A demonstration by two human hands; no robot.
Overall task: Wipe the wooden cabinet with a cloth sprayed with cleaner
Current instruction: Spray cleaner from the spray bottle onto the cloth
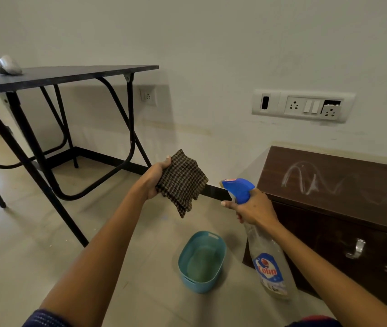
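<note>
Gripping checked cloth [183,182] in left hand [156,178], spray bottle [268,263] in right hand [254,208], nozzle [226,183] toward cloth. Wooden cabinet [376,180] at 3 o'clock, teal tub [187,278] at 6.

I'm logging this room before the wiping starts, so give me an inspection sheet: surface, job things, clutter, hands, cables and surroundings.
Surface: dark brown wooden cabinet, white chalky scribbles on its top, not yet wiped.
Job's things: brown checked folded cloth held up in the air; clear spray bottle with a blue trigger head, nozzle pointing towards the cloth.
Clutter: teal plastic tub on the floor tiles beside the cabinet, contents unclear.
Hands: left hand grips the cloth; right hand grips the bottle's neck.
Cables: nothing seen.
Surroundings: black folding table bearing a grey lump; white wall switchboard, one socket module hanging loose.
</note>
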